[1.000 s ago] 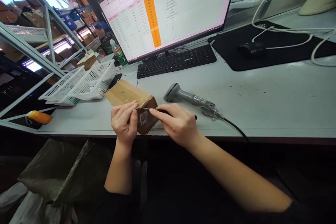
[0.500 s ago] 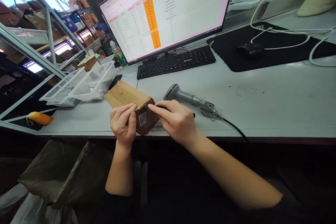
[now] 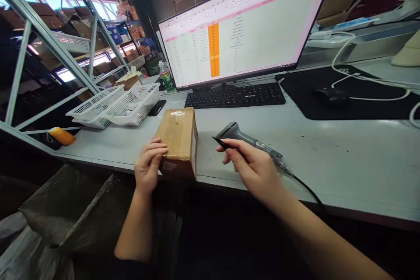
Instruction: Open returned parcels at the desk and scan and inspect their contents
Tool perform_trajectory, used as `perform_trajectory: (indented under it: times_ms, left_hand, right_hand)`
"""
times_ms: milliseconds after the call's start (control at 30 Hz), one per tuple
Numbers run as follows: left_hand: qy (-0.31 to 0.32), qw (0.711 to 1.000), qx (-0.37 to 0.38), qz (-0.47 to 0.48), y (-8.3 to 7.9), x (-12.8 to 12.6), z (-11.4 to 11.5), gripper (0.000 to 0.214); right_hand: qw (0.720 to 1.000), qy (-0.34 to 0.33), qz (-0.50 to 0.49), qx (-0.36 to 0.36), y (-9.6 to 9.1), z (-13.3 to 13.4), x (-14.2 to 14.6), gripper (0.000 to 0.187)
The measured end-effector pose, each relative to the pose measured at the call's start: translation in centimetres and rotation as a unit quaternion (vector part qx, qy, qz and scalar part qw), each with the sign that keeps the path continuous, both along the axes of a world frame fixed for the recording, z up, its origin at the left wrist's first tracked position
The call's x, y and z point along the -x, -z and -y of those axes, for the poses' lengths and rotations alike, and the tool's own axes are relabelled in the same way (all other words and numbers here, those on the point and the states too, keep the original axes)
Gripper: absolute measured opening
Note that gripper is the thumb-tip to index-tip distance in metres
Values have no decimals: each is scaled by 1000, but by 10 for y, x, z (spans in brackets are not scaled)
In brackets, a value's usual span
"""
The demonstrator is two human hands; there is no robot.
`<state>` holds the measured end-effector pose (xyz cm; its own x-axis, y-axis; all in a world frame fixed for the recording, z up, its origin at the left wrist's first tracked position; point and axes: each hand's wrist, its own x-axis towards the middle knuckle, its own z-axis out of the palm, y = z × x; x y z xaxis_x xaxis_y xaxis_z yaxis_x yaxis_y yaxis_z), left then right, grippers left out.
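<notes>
A taped brown cardboard box (image 3: 180, 138) lies on the grey table (image 3: 328, 148) near its front edge. My left hand (image 3: 149, 164) grips the box's near left corner, fingers curled over the top. My right hand (image 3: 251, 166) is closed on a thin black knife (image 3: 223, 143), its pointed tip aimed left toward the box and a short way from it. A grey barcode scanner (image 3: 236, 133) lies on the table just behind my right hand, its black cable trailing off to the right.
A large monitor (image 3: 243, 26) with a spreadsheet stands behind a black keyboard (image 3: 234, 95). White perforated baskets (image 3: 114, 105) sit at the left beside a metal shelf frame. A black mat (image 3: 344, 96) with a mouse and white cables lies at the right. An orange object (image 3: 62, 136) rests far left.
The box has turned so its long top face points toward me. My right hand has pulled the knife off the box to the right. The camera has shifted and tilted.
</notes>
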<state>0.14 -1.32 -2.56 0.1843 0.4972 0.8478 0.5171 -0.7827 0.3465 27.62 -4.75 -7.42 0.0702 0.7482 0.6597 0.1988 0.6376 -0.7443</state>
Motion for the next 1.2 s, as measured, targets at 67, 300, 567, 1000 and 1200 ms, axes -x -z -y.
perform_trajectory:
  times_ms: [67, 300, 567, 1000, 1200]
  left_hand:
    - [-36, 998, -4, 51, 13, -26, 24, 18]
    - [96, 989, -97, -55, 50, -56, 75, 20]
    - [-161, 985, -12, -60, 1, 30, 21, 34]
    - [-216, 961, -93, -148, 4, 5, 27, 29]
    - [-210, 964, -102, -130, 7, 3, 29, 25]
  right_hand:
    - [993, -62, -65, 71, 5, -6, 16, 26]
    - [982, -38, -163, 86, 13, -52, 30, 27]
    - [982, -72, -157, 74, 1, -98, 57, 23]
    - [870, 87, 398, -279, -99, -36, 65, 21]
    - [801, 122, 500, -307, -97, -39, 111, 10]
